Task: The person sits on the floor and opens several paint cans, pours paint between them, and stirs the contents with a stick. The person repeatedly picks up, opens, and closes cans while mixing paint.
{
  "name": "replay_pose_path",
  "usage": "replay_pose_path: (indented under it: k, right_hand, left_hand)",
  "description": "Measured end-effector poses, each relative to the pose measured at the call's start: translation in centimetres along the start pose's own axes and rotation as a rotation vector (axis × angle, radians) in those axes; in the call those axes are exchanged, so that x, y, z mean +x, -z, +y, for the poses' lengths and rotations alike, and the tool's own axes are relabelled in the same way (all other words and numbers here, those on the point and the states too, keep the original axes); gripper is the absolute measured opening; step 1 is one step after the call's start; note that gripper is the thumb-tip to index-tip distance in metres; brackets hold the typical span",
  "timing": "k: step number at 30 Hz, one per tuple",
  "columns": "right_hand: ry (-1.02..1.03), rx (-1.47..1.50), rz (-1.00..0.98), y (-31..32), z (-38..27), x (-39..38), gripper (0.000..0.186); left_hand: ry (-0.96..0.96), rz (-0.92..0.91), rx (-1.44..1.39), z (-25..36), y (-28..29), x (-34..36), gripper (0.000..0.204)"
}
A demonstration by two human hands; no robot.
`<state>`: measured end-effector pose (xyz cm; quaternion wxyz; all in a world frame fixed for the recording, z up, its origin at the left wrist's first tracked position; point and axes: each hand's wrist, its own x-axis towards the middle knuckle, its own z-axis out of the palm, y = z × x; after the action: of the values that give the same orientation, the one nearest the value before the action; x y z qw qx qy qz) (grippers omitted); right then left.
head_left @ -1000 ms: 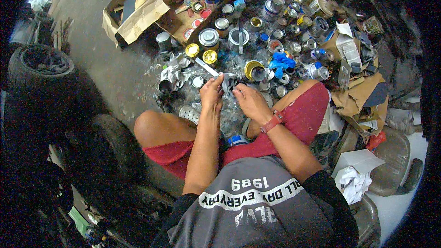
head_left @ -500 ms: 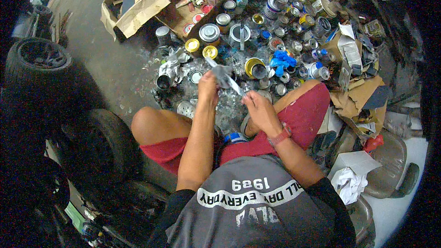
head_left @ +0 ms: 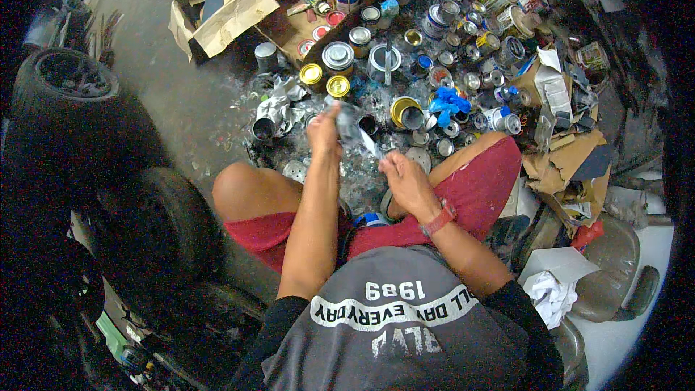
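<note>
I sit low on the floor in red shorts, knees apart. My left hand (head_left: 323,132) is raised in front of me and shut on a blurred greyish object (head_left: 348,119). A thin pale strip (head_left: 368,146) runs from it down to the right. My right hand (head_left: 407,182), with a red band (head_left: 439,219) on its wrist, is curled just below the strip's lower end; whether it grips the strip is unclear. Shiny scraps and small tins (head_left: 365,177) lie on the floor between my knees.
Several paint cans (head_left: 338,56) crowd the floor ahead, two with yellow lids (head_left: 313,74). A blue rag (head_left: 449,101) lies among them. An open cardboard box (head_left: 224,7) sits far left, tyres (head_left: 69,83) to my left, torn cardboard (head_left: 572,166) and a white cloth (head_left: 550,295) to my right.
My left hand has lifted and moved away from me with the greyish object. My right hand has dropped back toward my right knee, so the hands are farther apart.
</note>
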<state>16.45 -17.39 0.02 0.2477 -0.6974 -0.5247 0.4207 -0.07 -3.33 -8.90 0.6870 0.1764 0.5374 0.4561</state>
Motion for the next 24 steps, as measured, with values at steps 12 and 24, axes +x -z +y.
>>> replay_pose_path:
  k: [12, 24]
  right_hand:
    - [0.123, -0.008, 0.038, 0.5, -0.1, -0.9, 0.028]
    - [0.025, 0.174, 0.188, 7.0, -3.0, -5.9, 0.022]
  left_hand:
    - [-0.006, 0.179, 0.184, 0.0, -0.2, 0.6, 0.028]
    - [-0.042, -0.66, -0.672, 2.8, -1.0, -2.3, 0.056]
